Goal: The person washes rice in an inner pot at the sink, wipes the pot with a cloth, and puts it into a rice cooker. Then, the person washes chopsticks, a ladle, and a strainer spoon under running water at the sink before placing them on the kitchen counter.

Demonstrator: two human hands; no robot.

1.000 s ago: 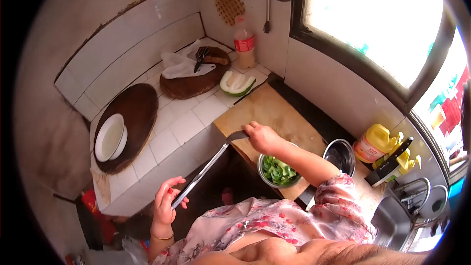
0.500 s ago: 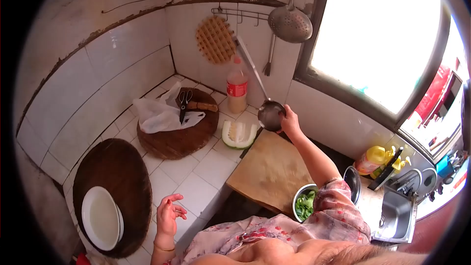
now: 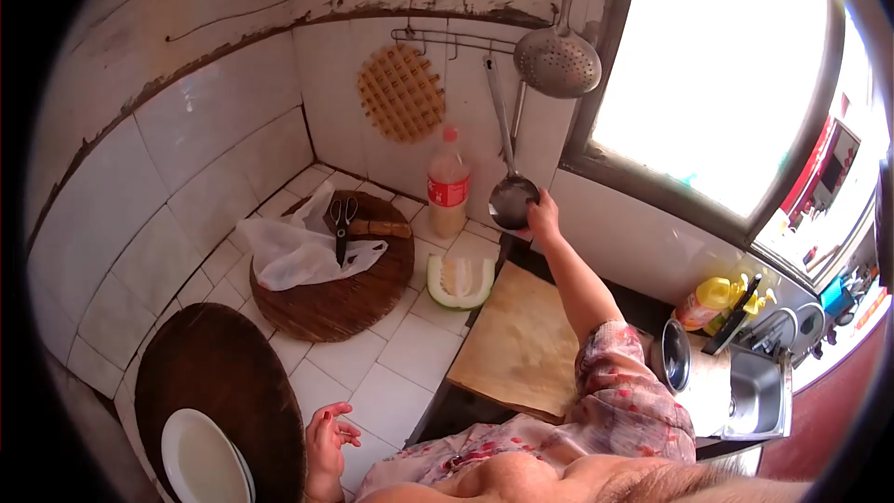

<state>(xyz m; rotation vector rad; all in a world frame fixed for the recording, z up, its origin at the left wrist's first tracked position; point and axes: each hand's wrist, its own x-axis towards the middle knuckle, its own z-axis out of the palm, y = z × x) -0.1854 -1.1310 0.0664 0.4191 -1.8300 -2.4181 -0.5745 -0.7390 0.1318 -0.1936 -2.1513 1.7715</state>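
A metal ladle (image 3: pixel 512 201) is in my right hand (image 3: pixel 542 216), gripped at the rim of its bowl. Its long handle points up, the top end close to the hooks of the wall rack (image 3: pixel 453 40); I cannot tell whether it touches one. A perforated skimmer (image 3: pixel 557 62) hangs just to the right, with another thin-handled utensil partly behind the ladle. My left hand (image 3: pixel 331 442) is low over the white tiles, fingers apart and holding nothing. Nearest to it is a large dark round wooden board (image 3: pixel 219 354) bearing white dishes (image 3: pixel 196 456).
A cut piece of melon (image 3: pixel 460 282) lies beside a wooden cutting board (image 3: pixel 517 345). Behind stand a red-labelled bottle (image 3: pixel 448 188) and another round board (image 3: pixel 326 312) with scissors (image 3: pixel 342 224) and a plastic bag (image 3: pixel 289 247). To the right are yellow bottles (image 3: pixel 703 303) and a sink (image 3: pixel 759 396).
My right hand has raised the ladle toward the rack, and its handle now stands more upright. My left hand has dropped lower in view. The bowl of greens is now hidden by my sleeve.
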